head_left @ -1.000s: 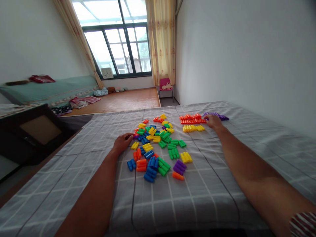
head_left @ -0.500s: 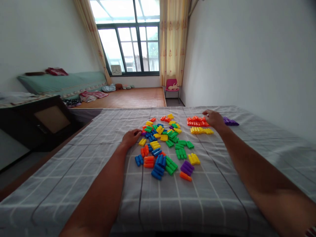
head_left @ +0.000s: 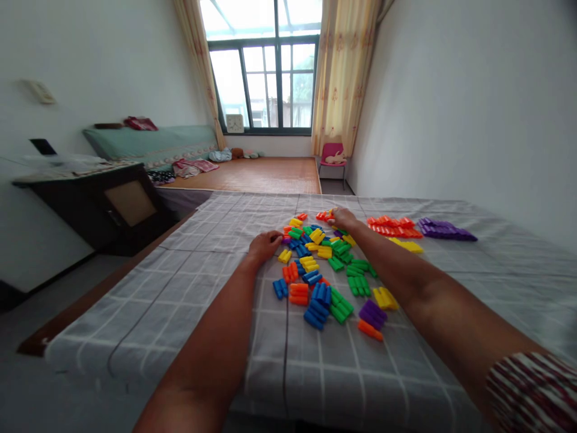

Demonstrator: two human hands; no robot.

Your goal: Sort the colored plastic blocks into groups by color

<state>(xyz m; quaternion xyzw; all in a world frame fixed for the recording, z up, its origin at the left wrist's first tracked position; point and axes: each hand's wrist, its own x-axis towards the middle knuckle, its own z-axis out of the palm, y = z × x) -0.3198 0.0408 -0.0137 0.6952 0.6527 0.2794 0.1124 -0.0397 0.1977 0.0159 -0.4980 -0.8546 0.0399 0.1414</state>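
Colourful ribbed plastic blocks (head_left: pixel 318 246) in blue, green, yellow, orange and purple lie loosely heaped on the cloth. At the heap's left side, my left hand (head_left: pixel 265 246) rests with its fingers curled together, close to a small purple block (head_left: pixel 286 240). My right hand (head_left: pixel 345 218) reaches over the far end of the heap, its fingertips closed down at the orange blocks (head_left: pixel 321 216) and a yellow one. What it grips is hidden. Right of it stand rows of orange blocks (head_left: pixel 394 227), purple blocks (head_left: pixel 444 230) and yellow blocks (head_left: pixel 408 245), the yellow partly behind my forearm.
A grey checked cloth (head_left: pixel 202 288) covers the table. Beyond it are a low bed platform (head_left: pixel 265 174), a pink chair (head_left: pixel 332 154) and a window. A dark cabinet (head_left: pixel 94 207) stands on the left, and a white wall (head_left: pixel 473 108) runs along the right.
My right hand has moved left from the orange row to the far end of the heap. The left hand stays beside the heap. The whole view has swung to the left.
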